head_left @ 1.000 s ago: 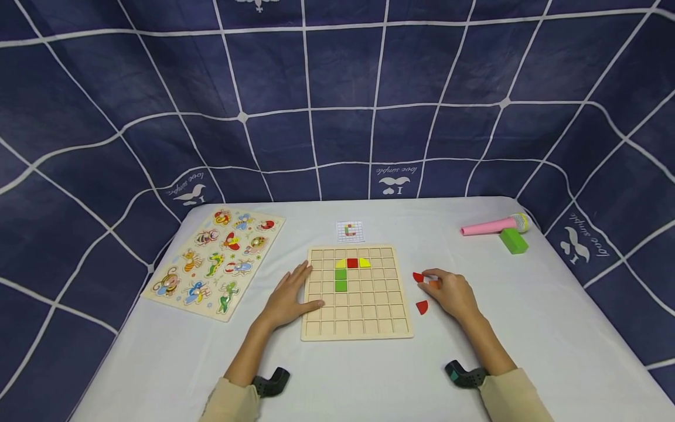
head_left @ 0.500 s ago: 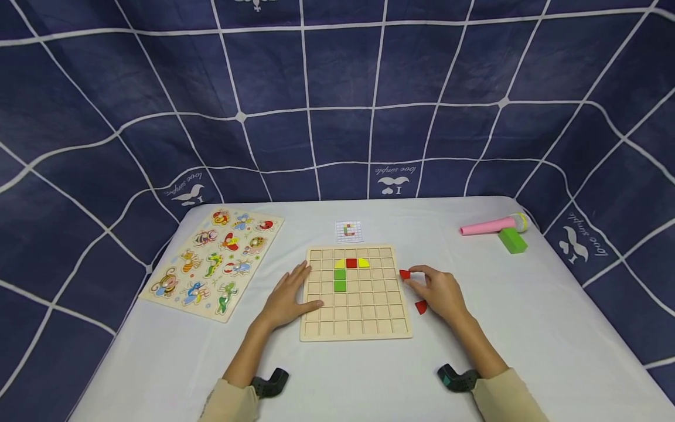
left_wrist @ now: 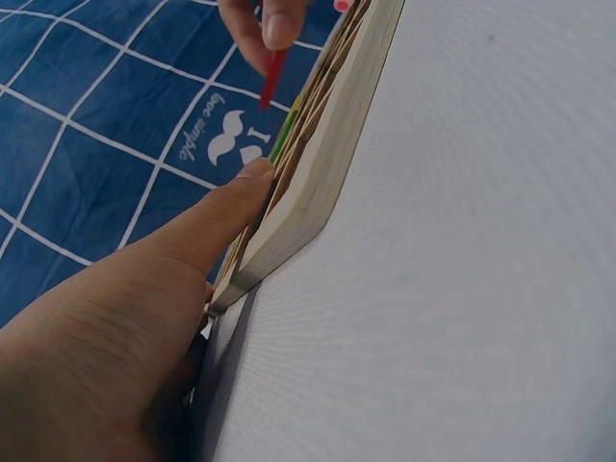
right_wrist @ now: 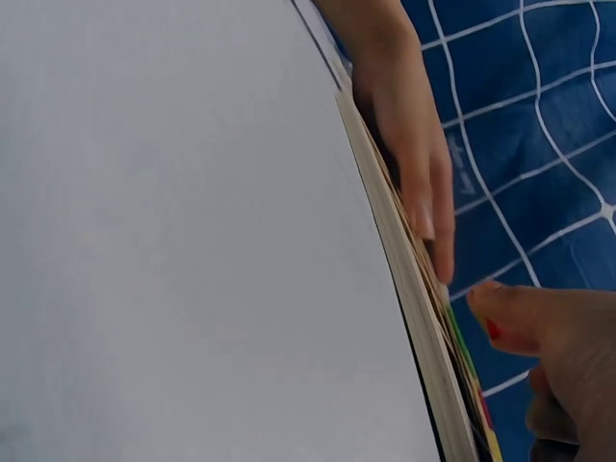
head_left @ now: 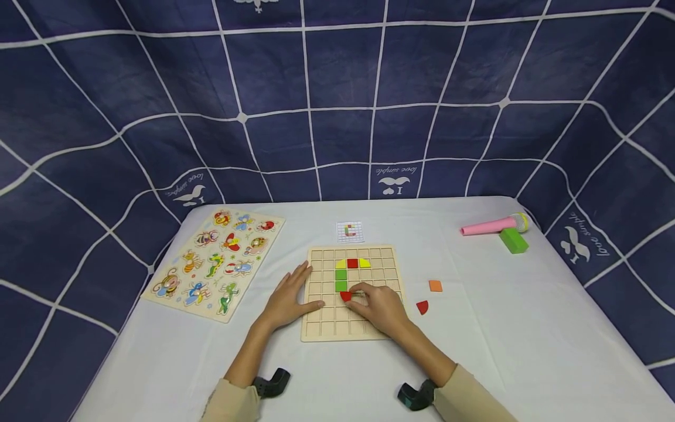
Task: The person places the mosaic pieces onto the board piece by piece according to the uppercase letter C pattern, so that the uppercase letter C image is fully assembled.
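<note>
A: What lies closest to the person?

B: The two sleeved forearms, each with a dark wrist mount, coming in over the white table [head_left: 527, 328]. Just past them is the near edge of the wooden grid board [head_left: 354, 334].

A: And the right hand?

B: The right hand [head_left: 381, 307] is over the lower middle of the board, fingers curled, pinching a red quarter-round piece [head_left: 345, 296] at its fingertips. The piece sits at the cell directly below the two green squares [head_left: 340, 279], touching or just above the board; I cannot tell which.

A: The left hand?

B: The left hand [head_left: 289, 296] lies flat with fingers straight, resting on the table against the board's left edge, the thumb on the board frame. It holds nothing.

A: Anything loose beside the board?

B: To its right, apart from it, a second red quarter-round [head_left: 422, 306], and a little farther back an orange square [head_left: 435, 285].

A: Farther up the board?

B: Above the greens, a red square [head_left: 352, 263] with a yellow quarter-round on each side of it.

A: And beyond?

B: A small pattern card [head_left: 350, 231] just behind the board, an insect peg puzzle [head_left: 213, 261] at far left, and at far right a pink toy microphone [head_left: 493, 225] touching a green block [head_left: 513, 240]. A navy grid-patterned cloth [head_left: 337, 99] hangs behind it all
</note>
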Tool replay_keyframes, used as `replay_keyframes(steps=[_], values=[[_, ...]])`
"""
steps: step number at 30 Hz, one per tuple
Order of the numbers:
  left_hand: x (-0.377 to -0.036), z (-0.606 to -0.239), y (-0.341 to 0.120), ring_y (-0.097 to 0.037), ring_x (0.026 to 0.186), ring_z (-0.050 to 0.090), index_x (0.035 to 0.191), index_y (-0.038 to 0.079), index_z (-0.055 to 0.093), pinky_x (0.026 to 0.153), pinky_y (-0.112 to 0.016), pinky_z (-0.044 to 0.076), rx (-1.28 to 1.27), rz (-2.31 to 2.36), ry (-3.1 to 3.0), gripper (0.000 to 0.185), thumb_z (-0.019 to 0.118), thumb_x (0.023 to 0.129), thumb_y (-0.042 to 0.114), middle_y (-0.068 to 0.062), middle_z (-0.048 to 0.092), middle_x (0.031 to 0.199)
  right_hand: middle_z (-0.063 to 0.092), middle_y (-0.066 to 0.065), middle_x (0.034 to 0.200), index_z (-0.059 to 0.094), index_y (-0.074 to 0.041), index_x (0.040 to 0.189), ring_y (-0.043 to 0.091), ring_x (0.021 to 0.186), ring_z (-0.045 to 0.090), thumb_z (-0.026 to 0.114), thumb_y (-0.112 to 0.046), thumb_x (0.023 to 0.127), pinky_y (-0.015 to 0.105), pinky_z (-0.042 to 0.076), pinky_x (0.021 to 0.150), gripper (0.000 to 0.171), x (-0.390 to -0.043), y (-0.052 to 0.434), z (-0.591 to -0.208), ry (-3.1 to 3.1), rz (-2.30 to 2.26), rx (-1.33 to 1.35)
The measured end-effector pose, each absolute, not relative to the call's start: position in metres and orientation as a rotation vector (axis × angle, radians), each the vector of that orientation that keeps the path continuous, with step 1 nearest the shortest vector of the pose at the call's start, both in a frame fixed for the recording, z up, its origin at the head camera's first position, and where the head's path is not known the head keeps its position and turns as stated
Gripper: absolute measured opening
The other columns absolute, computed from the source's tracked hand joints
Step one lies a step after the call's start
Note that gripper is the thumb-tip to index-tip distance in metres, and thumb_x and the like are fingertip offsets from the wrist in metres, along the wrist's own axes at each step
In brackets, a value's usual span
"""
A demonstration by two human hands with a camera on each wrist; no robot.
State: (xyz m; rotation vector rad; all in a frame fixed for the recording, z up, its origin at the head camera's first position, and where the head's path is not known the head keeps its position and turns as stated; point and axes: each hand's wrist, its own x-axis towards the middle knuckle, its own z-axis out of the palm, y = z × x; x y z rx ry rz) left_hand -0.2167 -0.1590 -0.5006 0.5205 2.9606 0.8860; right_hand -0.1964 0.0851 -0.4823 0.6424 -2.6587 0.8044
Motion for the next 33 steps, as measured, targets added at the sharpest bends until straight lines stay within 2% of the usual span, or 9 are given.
replay_keyframes(steps=[3,7,10,16,20,22,26,29,33], values=[[-0.216,-0.5,-0.159,-0.019,0.137,0.013,0.144,0.015,0.022,0.112,-0.042,0.011,0.509,0.902,2.953,0.093,0.061,0.072,0.061,0.001,0.015,0.15,0.043,-0.014,0.044,0.069,-0.018,0.092,0.0,0.041,0.023,0.071,-0.042,0.072,0.017,0.021,0.035,0.032,-0.197,0.078,-0.487,-2.677,0.785,0.657],[-0.215,-0.498,-0.159,-0.02,0.137,0.013,0.144,0.016,0.022,0.111,-0.044,0.012,0.5,0.918,2.942,0.093,0.061,0.072,0.061,0.002,0.015,0.15,0.062,-0.008,0.059,0.069,-0.016,0.092,-0.001,0.041,0.03,0.071,-0.042,0.072,0.015,0.026,0.036,0.033,-0.198,0.074,-0.49,-2.685,0.765,0.648],[-0.215,-0.497,-0.158,-0.021,0.137,0.014,0.143,0.014,0.023,0.111,-0.043,0.012,0.52,0.909,2.952,0.093,0.062,0.072,0.059,0.0,0.016,0.15,0.067,-0.005,0.067,0.069,-0.016,0.093,-0.001,0.042,0.032,0.071,-0.042,0.072,0.015,0.027,0.036,0.033,-0.198,0.073,-0.492,-2.693,0.76,0.636],[-0.216,-0.497,-0.158,-0.021,0.137,0.015,0.143,0.012,0.024,0.112,-0.04,0.01,0.536,0.896,2.964,0.093,0.062,0.072,0.059,-0.003,0.017,0.149,0.065,-0.006,0.064,0.069,-0.016,0.094,0.0,0.042,0.03,0.071,-0.042,0.072,0.016,0.025,0.036,0.034,-0.198,0.074,-0.492,-2.7,0.766,0.63],[-0.216,-0.5,-0.158,-0.02,0.137,0.014,0.143,0.013,0.023,0.112,-0.04,0.009,0.533,0.894,2.965,0.093,0.061,0.072,0.06,-0.001,0.016,0.15,0.069,-0.005,0.073,0.069,-0.017,0.096,-0.001,0.043,0.034,0.072,-0.039,0.072,0.015,0.028,0.037,0.033,-0.197,0.075,-0.492,-2.696,0.774,0.629],[-0.216,-0.5,-0.158,-0.02,0.137,0.014,0.143,0.013,0.023,0.112,-0.039,0.009,0.532,0.886,2.967,0.093,0.061,0.072,0.06,-0.002,0.016,0.15,0.068,-0.005,0.072,0.069,-0.017,0.097,0.0,0.042,0.034,0.072,-0.039,0.073,0.016,0.027,0.036,0.033,-0.196,0.076,-0.491,-2.695,0.775,0.63],[-0.217,-0.499,-0.158,-0.021,0.137,0.015,0.143,0.012,0.023,0.112,-0.04,0.009,0.537,0.879,2.977,0.093,0.061,0.072,0.059,-0.004,0.018,0.149,0.067,-0.006,0.069,0.069,-0.019,0.096,0.001,0.046,0.043,0.072,-0.038,0.073,0.016,0.033,0.039,0.031,-0.193,0.078,-0.486,-2.689,0.744,0.616],[-0.217,-0.5,-0.158,-0.021,0.137,0.015,0.143,0.013,0.023,0.112,-0.039,0.009,0.528,0.882,2.976,0.094,0.062,0.072,0.06,-0.003,0.017,0.149,0.065,-0.007,0.062,0.069,-0.02,0.095,0.002,0.048,0.047,0.072,-0.037,0.073,0.016,0.037,0.043,0.028,-0.189,0.084,-0.479,-2.693,0.726,0.588],[-0.217,-0.5,-0.158,-0.02,0.137,0.013,0.144,0.014,0.022,0.112,-0.039,0.008,0.521,0.89,2.957,0.095,0.06,0.071,0.062,-0.001,0.015,0.15,0.044,-0.012,0.044,0.069,-0.02,0.095,0.002,0.043,0.034,0.071,-0.036,0.074,0.017,0.029,0.04,0.026,-0.185,0.1,-0.474,-2.715,0.745,0.536]])
